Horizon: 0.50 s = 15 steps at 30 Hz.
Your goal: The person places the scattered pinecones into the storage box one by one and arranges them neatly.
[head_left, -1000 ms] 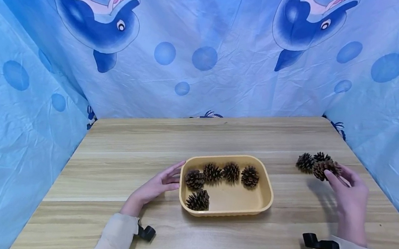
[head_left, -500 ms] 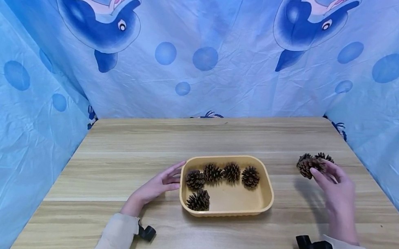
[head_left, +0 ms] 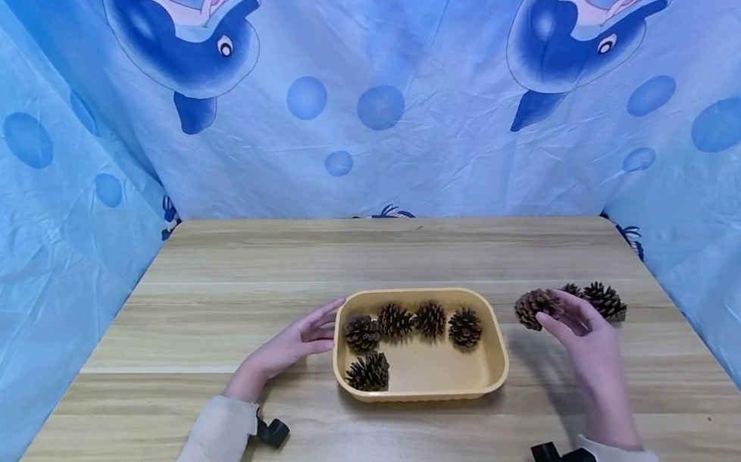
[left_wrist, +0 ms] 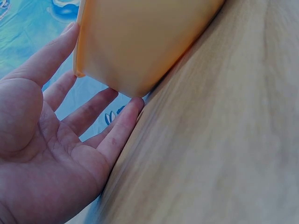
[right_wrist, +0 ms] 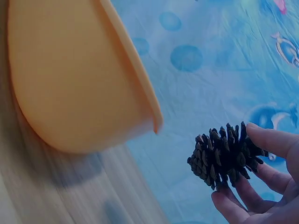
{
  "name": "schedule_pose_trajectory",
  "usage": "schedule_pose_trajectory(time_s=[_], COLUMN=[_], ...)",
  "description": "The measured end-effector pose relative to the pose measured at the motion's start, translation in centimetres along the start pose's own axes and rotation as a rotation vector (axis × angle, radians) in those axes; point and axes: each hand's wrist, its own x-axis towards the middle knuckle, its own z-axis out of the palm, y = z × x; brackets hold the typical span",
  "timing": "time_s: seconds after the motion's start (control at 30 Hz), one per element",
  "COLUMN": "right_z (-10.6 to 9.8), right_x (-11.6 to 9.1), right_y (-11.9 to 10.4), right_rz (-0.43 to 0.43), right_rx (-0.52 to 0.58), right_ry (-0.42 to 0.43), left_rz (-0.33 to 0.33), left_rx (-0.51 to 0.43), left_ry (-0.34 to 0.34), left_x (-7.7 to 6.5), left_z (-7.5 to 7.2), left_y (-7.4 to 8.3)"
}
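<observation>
A tan plastic tub [head_left: 437, 372] with rounded corners stands on the table, several pine cones [head_left: 394, 321] lying along its back and left sides. My left hand [head_left: 289, 344] rests fingertips against the tub's left end; in the left wrist view the fingers [left_wrist: 124, 128] are spread and fairly straight at its wall. To the right of the tub, my right hand [head_left: 587, 343] pinches a pine cone [head_left: 535, 308] between thumb and fingers, above the tabletop. The right wrist view shows this pine cone [right_wrist: 226, 156] sideways, near the tub's end [right_wrist: 84, 93].
Behind my right hand lie two more pine cones, one partly hidden [head_left: 572, 290] and one in full view [head_left: 605, 301]. The wood-grain table [head_left: 257, 264] is bordered by a blue dolphin-print cloth [head_left: 419, 168] at the back and sides.
My right hand has carried the pine cone leftward from the group on the right to beside the tub. The left hand and the tub have stayed put.
</observation>
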Motion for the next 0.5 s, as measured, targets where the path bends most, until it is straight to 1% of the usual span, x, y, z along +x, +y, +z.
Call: schedule_pose_trajectory(time_s=[0.1, 0.33, 0.5], right_z=[0.8, 2.5, 3.4], right_x=[-0.2, -0.7, -1.0], right_y=[-0.2, -0.8, -1.2], right_rz=[-0.010, -0.077, -0.093], right_rx=[-0.055, -0.090, -0.106], right_ry=[-0.038, -0.127, -0.191], left_rz=[-0.002, -0.001, -0.003], left_rx=[0.001, 0.007, 0.012], left_ry=[0.003, 0.005, 0.006], left_x=[0.0, 0.0, -0.1], left_z=[0.0, 0.0, 0.0], left_y=[0.0, 0.0, 0.0])
